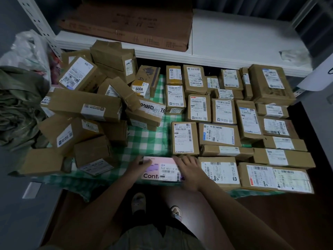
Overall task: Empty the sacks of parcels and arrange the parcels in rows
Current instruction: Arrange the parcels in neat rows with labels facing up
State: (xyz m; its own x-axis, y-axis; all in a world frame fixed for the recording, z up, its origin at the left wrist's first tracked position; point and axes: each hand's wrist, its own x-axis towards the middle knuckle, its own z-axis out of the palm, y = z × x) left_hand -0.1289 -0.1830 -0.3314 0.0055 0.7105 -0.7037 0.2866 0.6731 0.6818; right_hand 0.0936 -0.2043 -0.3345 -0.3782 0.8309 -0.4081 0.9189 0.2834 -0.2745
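A pink and white parcel (163, 170) with a shipping label lies flat at the near edge of the green checked cloth (146, 139). My left hand (139, 166) rests on its left end and my right hand (189, 171) lies on its right end, fingers fairly straight. To the right, several brown labelled parcels (223, 112) lie flat in rows, the nearest one (219, 171) beside my right hand. On the left, a loose heap of brown boxes (86, 105) is piled unevenly. A crumpled green sack (17, 107) lies at the far left.
A white shelf board (234, 42) runs behind the parcels, with a large flat brown carton (129, 26) on it. A clear plastic bag (28, 49) sits above the sack. White perforated shelf posts (39, 22) stand at the left. My feet (156, 206) are below the cloth's edge.
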